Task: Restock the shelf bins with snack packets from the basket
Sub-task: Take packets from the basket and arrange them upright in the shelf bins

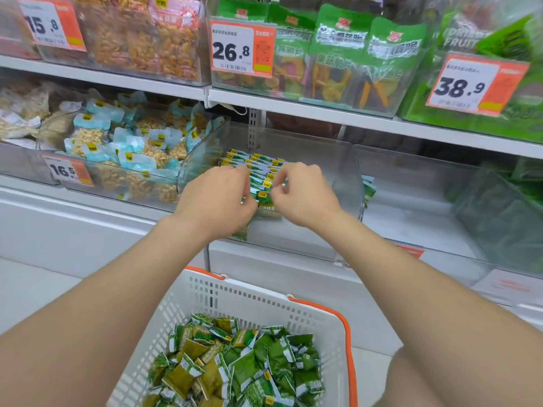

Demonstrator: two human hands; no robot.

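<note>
A row of green snack packets (pixel 258 169) is pinched by the curled fingers of the left hand (pixel 217 196) and right hand (pixel 304 195) inside a clear shelf bin (pixel 348 183). Loose packets (pixel 244 362) are heaped in the white basket (pixel 235 292) below.

I'm facing white shop shelving, whose upper shelf board (pixel 323 111) runs across in front of me and slants down to my right. A grey perforated upright (pixel 254 127) stands below it near the middle. Above the board are two orange-and-white price tags, one reading 26.8 (pixel 235 51) and one reading 38.9 (pixel 464 86). Lower down, a plain white base panel (pixel 73 230) meets a pale floor (pixel 29 289); the light is bright and even
</note>
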